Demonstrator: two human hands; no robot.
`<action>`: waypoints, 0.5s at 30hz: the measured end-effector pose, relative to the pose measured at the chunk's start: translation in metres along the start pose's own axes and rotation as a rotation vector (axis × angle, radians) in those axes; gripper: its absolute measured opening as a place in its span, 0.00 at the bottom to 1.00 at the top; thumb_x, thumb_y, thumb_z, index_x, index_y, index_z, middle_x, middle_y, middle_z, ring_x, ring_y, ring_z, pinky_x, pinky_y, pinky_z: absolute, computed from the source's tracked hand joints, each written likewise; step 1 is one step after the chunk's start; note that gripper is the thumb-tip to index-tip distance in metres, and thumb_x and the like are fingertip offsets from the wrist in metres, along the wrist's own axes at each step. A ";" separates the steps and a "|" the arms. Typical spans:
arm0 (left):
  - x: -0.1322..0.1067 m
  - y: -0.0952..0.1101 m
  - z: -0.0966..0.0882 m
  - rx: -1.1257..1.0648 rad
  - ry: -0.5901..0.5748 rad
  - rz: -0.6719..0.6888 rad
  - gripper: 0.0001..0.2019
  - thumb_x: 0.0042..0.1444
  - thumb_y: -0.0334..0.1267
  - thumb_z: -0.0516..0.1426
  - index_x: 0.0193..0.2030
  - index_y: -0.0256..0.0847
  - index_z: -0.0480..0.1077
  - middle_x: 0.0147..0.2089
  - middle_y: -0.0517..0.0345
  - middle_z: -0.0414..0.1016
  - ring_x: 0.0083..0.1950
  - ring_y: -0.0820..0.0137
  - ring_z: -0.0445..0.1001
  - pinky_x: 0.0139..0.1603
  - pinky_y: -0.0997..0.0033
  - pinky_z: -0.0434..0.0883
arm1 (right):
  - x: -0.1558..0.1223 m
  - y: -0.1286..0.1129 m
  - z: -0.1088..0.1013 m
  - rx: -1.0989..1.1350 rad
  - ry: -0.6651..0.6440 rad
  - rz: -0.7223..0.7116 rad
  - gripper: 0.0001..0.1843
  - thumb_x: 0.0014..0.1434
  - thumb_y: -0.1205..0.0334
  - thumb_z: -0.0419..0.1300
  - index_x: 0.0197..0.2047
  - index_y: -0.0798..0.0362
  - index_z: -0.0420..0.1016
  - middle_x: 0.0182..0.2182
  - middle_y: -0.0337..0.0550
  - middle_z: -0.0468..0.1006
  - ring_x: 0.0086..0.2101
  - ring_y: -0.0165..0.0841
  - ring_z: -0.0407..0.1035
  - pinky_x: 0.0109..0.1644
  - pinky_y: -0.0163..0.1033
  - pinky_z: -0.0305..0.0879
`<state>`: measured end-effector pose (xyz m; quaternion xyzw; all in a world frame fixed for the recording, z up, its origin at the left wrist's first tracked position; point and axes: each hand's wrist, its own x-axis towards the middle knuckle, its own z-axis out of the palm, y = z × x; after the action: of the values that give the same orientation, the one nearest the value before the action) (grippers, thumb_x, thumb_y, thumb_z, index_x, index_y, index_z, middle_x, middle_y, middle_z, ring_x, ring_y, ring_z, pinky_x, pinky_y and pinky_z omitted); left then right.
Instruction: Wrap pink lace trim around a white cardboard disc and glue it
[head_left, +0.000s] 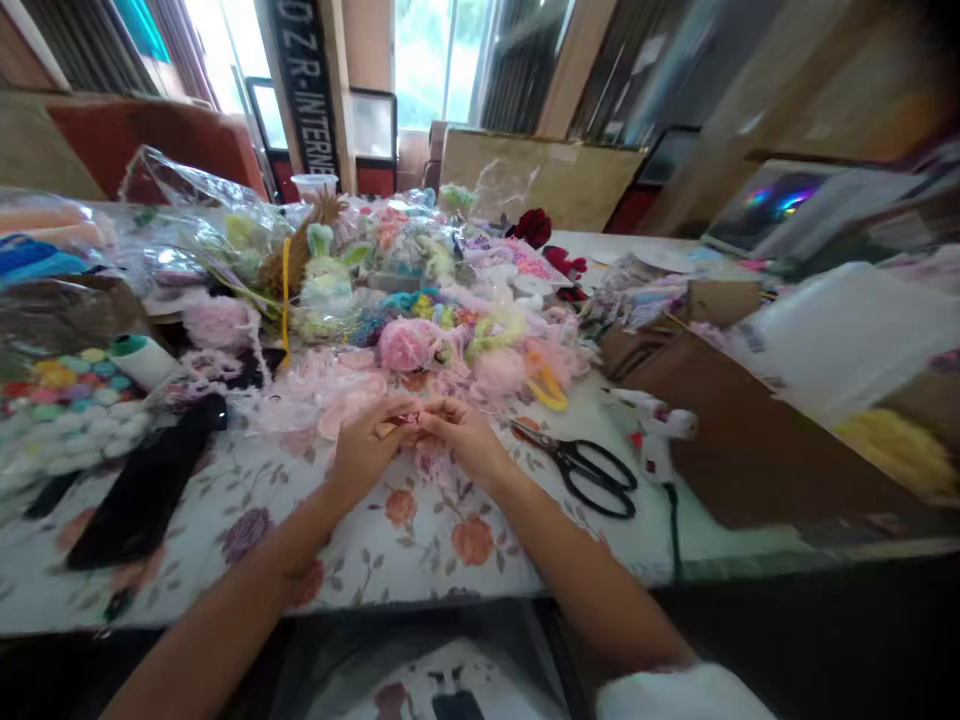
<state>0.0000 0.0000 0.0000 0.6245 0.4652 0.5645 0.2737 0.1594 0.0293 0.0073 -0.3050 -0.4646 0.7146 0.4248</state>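
My left hand and my right hand meet over the flowered tablecloth, their fingertips pinched together. Between them is a small piece of pink fluffy yarn, part of which hangs below the fingers. The fingers cover most of it, so its exact shape is hidden. Just beyond the hands lies a pink ball of yarn among loose pale pink fluff. Black-handled scissors rest to the right of my right hand, blades pointing toward it.
A white glue gun with a dark cord lies right of the scissors, beside a brown cardboard box. At left are a black phone-like slab, a spool and colored pompoms. Piled yarn and plastic wrap fill the back.
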 end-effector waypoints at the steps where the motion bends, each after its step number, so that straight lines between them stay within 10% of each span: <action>1: 0.002 0.000 0.000 -0.008 0.026 -0.019 0.10 0.50 0.36 0.63 0.41 0.44 0.80 0.39 0.58 0.83 0.38 0.69 0.79 0.44 0.72 0.74 | 0.001 -0.004 -0.009 -0.113 0.053 -0.033 0.18 0.47 0.50 0.69 0.35 0.54 0.73 0.29 0.41 0.79 0.29 0.31 0.75 0.34 0.36 0.71; 8: 0.013 -0.012 -0.003 -0.179 0.229 -0.104 0.10 0.49 0.39 0.65 0.39 0.41 0.80 0.40 0.55 0.82 0.43 0.65 0.78 0.48 0.66 0.74 | 0.000 -0.024 -0.060 -1.136 0.267 -0.252 0.01 0.53 0.69 0.63 0.32 0.55 0.75 0.26 0.40 0.77 0.28 0.32 0.70 0.35 0.37 0.64; 15: 0.014 -0.019 -0.001 -0.354 0.211 -0.219 0.12 0.51 0.44 0.63 0.38 0.39 0.79 0.39 0.54 0.80 0.39 0.68 0.77 0.46 0.66 0.74 | -0.010 -0.019 -0.059 -1.302 0.126 -0.258 0.06 0.50 0.75 0.65 0.29 0.55 0.80 0.30 0.42 0.77 0.31 0.32 0.69 0.38 0.35 0.60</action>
<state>-0.0071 0.0204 -0.0104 0.4500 0.4497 0.6666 0.3884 0.2189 0.0478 0.0028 -0.4824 -0.8082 0.2125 0.2624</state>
